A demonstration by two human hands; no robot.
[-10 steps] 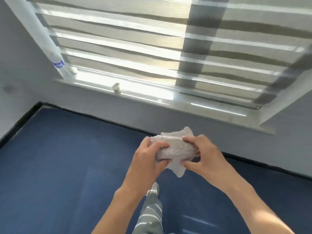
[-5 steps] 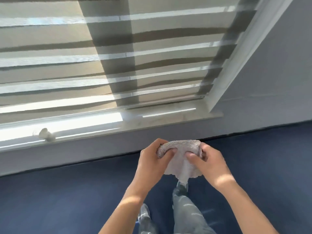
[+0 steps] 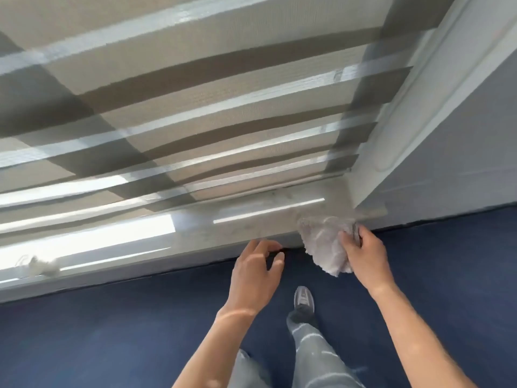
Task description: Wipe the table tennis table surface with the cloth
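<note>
Head view. Right hand [image 3: 362, 249] grips the cloth [image 3: 321, 242], fingers curled over its right side. The cloth is pale grey and bunched; its upper part lies level with the right end of the windowsill [image 3: 251, 219] and its lower edge hangs free below the sill. Contact with the sill: cannot tell. Left hand [image 3: 257, 273] holds nothing, its fingers loosely curled and released, with the tips near the sill's front edge. Striped blind [image 3: 195, 107] covers the window above. Small blurred object [image 3: 39, 266] on the sill, far left. Blue carpet [image 3: 112, 337] underfoot; one grey shoe [image 3: 303, 298] between the forearms.
</note>
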